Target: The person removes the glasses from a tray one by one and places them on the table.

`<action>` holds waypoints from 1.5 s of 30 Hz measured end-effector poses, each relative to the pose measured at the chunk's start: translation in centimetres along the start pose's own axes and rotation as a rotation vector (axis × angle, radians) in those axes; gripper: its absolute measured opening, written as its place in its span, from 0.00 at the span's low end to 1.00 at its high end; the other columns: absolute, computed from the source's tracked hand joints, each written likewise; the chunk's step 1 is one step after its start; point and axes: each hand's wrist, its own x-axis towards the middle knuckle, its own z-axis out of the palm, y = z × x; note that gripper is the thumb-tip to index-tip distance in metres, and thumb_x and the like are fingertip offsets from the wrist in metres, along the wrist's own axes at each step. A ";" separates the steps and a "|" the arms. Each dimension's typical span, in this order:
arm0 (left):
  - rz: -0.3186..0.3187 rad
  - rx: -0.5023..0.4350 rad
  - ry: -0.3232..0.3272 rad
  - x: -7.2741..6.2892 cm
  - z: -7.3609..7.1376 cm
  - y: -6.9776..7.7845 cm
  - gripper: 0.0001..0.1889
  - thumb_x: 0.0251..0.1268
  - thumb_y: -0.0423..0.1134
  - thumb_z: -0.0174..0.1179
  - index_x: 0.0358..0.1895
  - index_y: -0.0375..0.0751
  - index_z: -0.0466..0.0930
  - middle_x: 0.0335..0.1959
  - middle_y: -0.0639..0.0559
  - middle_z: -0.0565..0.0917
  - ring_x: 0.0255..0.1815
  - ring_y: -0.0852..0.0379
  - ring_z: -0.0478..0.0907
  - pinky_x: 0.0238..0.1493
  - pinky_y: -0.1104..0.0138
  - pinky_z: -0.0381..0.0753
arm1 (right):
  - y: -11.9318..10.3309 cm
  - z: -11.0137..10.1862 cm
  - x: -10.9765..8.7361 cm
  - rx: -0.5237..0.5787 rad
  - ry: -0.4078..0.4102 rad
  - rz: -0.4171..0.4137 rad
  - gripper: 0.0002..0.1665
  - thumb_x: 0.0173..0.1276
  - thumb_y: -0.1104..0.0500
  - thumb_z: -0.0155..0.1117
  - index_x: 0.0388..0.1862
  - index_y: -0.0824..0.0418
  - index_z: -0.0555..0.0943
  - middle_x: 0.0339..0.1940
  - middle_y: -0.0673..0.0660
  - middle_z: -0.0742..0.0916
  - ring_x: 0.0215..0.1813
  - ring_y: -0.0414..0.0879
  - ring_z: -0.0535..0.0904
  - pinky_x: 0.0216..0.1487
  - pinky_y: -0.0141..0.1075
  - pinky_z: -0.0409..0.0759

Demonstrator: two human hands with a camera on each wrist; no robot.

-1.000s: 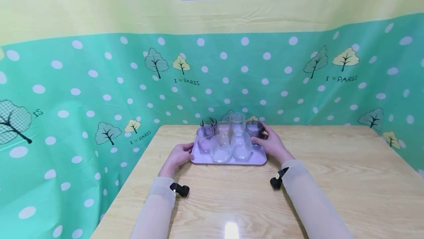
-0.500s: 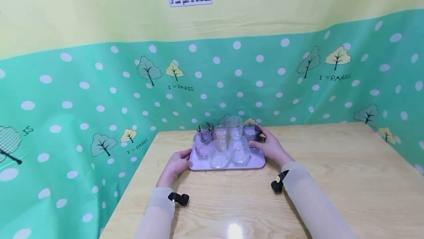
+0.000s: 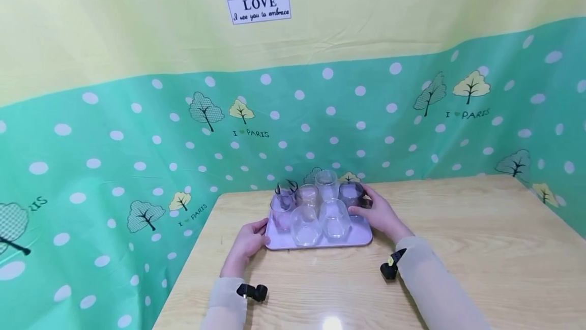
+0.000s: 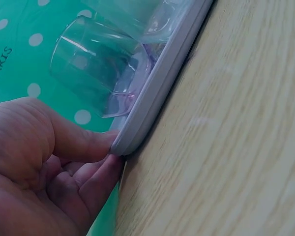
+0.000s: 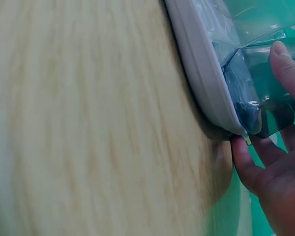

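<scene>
One lilac tray (image 3: 360, 237) lay near the far edge of the wooden table (image 3: 458, 238), carrying seven drinking glasses (image 3: 335, 220): two clear front glasses (image 3: 305, 229), a purple-tinted glass (image 3: 280, 215) at the left, a dark-marked glass (image 3: 286, 199) behind or inside it (which, could not be told), a short pale glass (image 3: 308, 195) and a tall glass (image 3: 326, 178) behind, and a smoky glass (image 3: 350, 193) at the right. The left hand (image 3: 248, 242) pinched the tray's left end, thumb above, fingers beneath; the right hand (image 3: 382, 214) curled round the smoky glass, one fingertip touching the tray
</scene>
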 end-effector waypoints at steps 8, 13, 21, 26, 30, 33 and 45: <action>-0.005 0.012 0.025 -0.2 0.3 0.3 0.38 0.55 0.15 0.62 0.74 0.26 0.72 0.73 0.32 0.75 0.76 0.37 0.71 0.75 0.50 0.71 | -0.2 -0.2 0.2 -0.017 0.003 -0.005 0.58 0.72 0.49 0.76 0.90 0.59 0.52 0.86 0.71 0.61 0.83 0.71 0.59 0.82 0.61 0.59; -0.007 0.020 0.026 -0.5 0.3 0.3 0.38 0.54 0.16 0.62 0.74 0.27 0.72 0.74 0.33 0.75 0.76 0.36 0.71 0.75 0.50 0.71 | -0.1 -0.1 0.0 -0.012 -0.012 0.008 0.60 0.72 0.49 0.76 0.90 0.59 0.50 0.87 0.70 0.61 0.82 0.71 0.62 0.81 0.60 0.63; 0.014 0.043 0.021 -0.6 0.4 -0.3 0.37 0.57 0.17 0.62 0.75 0.29 0.72 0.75 0.34 0.75 0.76 0.37 0.71 0.76 0.50 0.72 | 0.1 -0.3 -0.1 -0.035 -0.026 -0.002 0.60 0.72 0.48 0.76 0.90 0.60 0.49 0.87 0.70 0.60 0.81 0.72 0.63 0.80 0.61 0.65; 0.040 0.018 -0.025 0.0 1.1 -0.5 0.36 0.59 0.18 0.62 0.76 0.29 0.72 0.75 0.35 0.74 0.76 0.37 0.72 0.75 0.51 0.72 | 0.8 -1.0 -1.0 -0.037 0.007 -0.005 0.59 0.73 0.50 0.75 0.90 0.59 0.50 0.86 0.70 0.61 0.80 0.71 0.64 0.78 0.61 0.67; 0.038 0.001 -0.072 -0.2 1.0 -1.1 0.36 0.61 0.18 0.64 0.76 0.28 0.70 0.75 0.33 0.73 0.76 0.36 0.71 0.74 0.52 0.74 | 1.3 -0.8 -1.5 -0.022 0.024 -0.011 0.59 0.72 0.50 0.77 0.90 0.59 0.52 0.86 0.71 0.62 0.79 0.72 0.66 0.78 0.61 0.68; 0.032 -0.009 -0.082 -0.5 0.6 -1.5 0.36 0.62 0.17 0.63 0.76 0.26 0.69 0.75 0.32 0.72 0.76 0.36 0.70 0.73 0.53 0.75 | 1.4 -0.3 -1.6 -0.008 0.021 0.003 0.60 0.70 0.49 0.78 0.89 0.60 0.52 0.86 0.70 0.62 0.80 0.71 0.65 0.79 0.60 0.67; 0.045 0.063 -0.091 -0.2 -0.4 -0.3 0.36 0.63 0.18 0.61 0.77 0.24 0.66 0.77 0.31 0.69 0.78 0.35 0.67 0.76 0.51 0.69 | -0.8 -0.3 0.4 0.056 -0.010 0.032 0.63 0.66 0.53 0.82 0.89 0.57 0.52 0.87 0.68 0.61 0.82 0.72 0.61 0.81 0.59 0.64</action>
